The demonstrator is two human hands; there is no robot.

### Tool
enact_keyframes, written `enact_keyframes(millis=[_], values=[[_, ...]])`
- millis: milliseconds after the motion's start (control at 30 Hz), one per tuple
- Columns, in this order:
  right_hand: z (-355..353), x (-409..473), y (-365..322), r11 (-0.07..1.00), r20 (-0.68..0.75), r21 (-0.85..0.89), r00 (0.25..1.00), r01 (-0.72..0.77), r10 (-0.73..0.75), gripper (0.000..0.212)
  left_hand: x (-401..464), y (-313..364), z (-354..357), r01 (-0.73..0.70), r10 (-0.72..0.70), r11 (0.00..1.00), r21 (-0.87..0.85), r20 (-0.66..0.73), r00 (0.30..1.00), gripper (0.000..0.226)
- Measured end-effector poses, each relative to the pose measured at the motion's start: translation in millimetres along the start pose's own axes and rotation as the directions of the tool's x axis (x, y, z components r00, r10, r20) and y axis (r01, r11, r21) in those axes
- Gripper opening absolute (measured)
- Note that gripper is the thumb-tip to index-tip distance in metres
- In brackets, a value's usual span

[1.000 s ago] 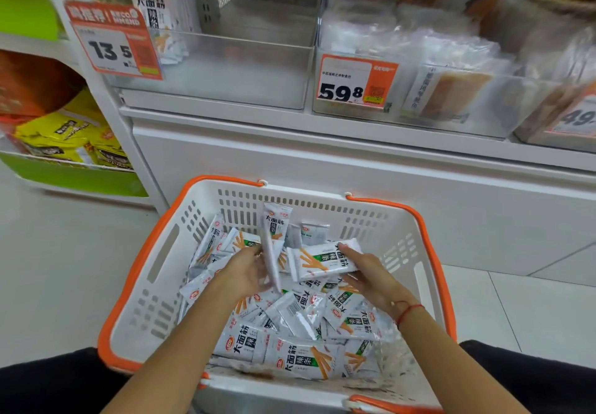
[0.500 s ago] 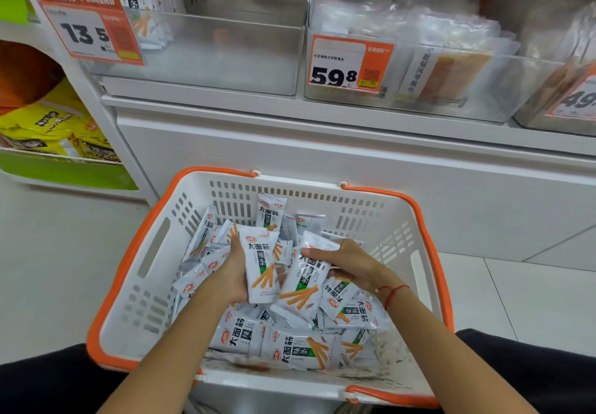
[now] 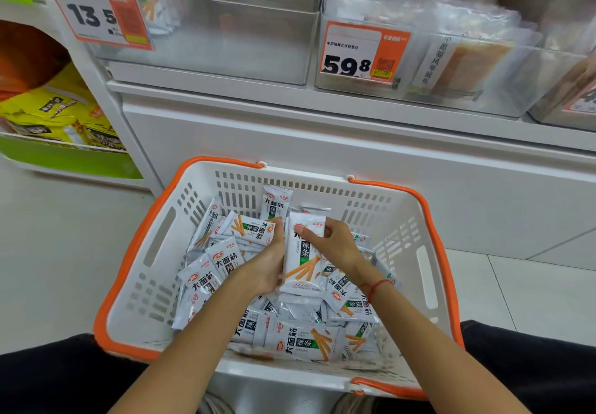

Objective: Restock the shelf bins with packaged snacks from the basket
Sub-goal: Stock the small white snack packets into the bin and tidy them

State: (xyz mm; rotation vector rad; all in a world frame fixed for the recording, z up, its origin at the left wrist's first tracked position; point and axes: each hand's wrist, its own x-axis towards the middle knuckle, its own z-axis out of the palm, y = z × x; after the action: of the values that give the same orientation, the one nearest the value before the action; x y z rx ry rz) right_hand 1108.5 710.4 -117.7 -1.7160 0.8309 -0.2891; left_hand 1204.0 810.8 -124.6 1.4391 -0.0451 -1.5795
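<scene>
A white basket with an orange rim [image 3: 129, 271] sits in front of me, holding several white snack packets [image 3: 300, 339] printed with orange sticks. Over its middle both hands hold a small upright stack of packets [image 3: 304, 262]. My left hand [image 3: 267, 265] grips the stack's left edge, and my right hand [image 3: 335, 245] pinches its top right. Above on the shelf, a clear bin [image 3: 225, 39] with a 13.5 price tag holds a few of the same packets at its back left.
A second clear bin [image 3: 451, 68] tagged 59.8 holds flat clear-wrapped packs to the right. Yellow bags [image 3: 54, 113] lie on a green shelf at the left. A white cabinet front [image 3: 322, 142] rises behind the basket. My dark-clad knees flank the basket.
The two packets held apart a second ago have been brought together into one upright stack. My right hand has moved in from the right onto the stack's top.
</scene>
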Motion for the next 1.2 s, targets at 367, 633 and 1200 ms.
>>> enact_keyframes(millis=[367, 633, 1200], values=[[41, 8, -23, 0.980, 0.034, 0.172, 0.995, -0.095, 0.090, 0.080, -27, 3, -22, -0.202, 0.215, 0.917, 0.343, 0.001, 0.977, 0.068], [33, 7, 2, 0.937, 0.196, -0.314, 0.955, -0.155, 0.223, 0.038, -12, -14, -71, -0.262, 0.296, 0.951, 0.162, -0.239, 0.925, 0.041], [-15, 11, 33, 0.979, 0.063, -0.205, 0.998, 0.016, -0.003, 0.020, 5, -22, -83, -0.321, 0.180, 0.923, -0.210, -0.502, 0.846, 0.024]])
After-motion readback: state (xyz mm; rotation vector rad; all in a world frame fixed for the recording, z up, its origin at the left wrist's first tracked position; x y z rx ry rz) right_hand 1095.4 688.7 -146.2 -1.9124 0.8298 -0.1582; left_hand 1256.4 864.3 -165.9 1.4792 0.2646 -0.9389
